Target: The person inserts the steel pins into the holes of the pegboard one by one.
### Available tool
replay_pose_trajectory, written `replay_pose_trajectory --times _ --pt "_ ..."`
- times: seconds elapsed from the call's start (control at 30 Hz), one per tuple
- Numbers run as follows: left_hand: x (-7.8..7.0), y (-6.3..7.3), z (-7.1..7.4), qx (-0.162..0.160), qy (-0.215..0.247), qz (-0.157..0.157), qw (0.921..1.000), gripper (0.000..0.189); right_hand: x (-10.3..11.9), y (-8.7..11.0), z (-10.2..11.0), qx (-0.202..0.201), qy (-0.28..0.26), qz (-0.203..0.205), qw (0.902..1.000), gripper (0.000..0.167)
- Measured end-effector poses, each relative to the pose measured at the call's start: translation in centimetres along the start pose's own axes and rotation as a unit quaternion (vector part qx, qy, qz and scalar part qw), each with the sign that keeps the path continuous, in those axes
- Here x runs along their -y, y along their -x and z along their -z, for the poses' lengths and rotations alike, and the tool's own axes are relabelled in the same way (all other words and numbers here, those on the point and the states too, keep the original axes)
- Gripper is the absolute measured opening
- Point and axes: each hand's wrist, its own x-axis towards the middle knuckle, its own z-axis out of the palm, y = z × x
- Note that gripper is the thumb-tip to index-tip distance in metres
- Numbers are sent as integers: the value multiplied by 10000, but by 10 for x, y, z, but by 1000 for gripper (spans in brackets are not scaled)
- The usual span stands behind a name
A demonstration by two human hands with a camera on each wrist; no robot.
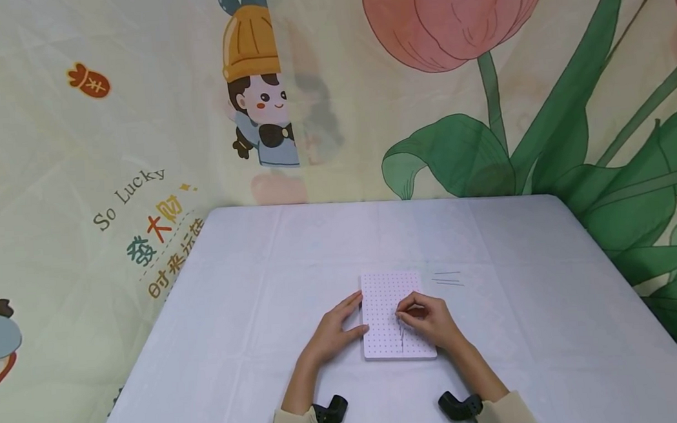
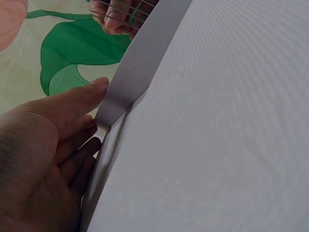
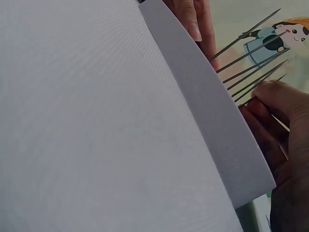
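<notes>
A white board with rows of small holes lies on the table. Several thin metal needles stand up from it in a row. With thumb and fingertips, my right hand pinches a needle at the near end of that row, its tip showing past the fingers in the right wrist view. The needle's lower end is partly hidden by the fingers. My left hand rests at the board's left edge, thumb and fingertips touching the side with the fingers extended.
Three loose needles lie on the white table to the right of the board's far end. Behind the table hangs a printed cloth with flowers and cartoon figures. Black wrist cameras sit on both wrists.
</notes>
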Motion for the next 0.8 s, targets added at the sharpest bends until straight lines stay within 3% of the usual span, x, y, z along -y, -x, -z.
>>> replay_pose_trajectory --times 0.27,0.47,0.57,0.67,0.73,0.8 --pt "0 0 0 18 19 -5 10000 67 0 1 4 130 124 88 9998 20" --pt "3 0 -1 31 -10 -31 10000 67 -17 5 12 156 -442 68 9989 29" --pt "4 0 -1 41 8 -19 10000 67 -32 6 21 -161 -479 -27 9987 28" --pt "3 0 -1 31 23 -17 10000 67 -46 7 31 -768 101 -132 9969 21" --pt "3 -1 -1 43 14 7 10000 67 -53 6 38 -1257 832 -42 9886 16" --pt "3 -1 0 39 -3 9 10000 67 -58 6 45 -1738 1465 79 9738 13"
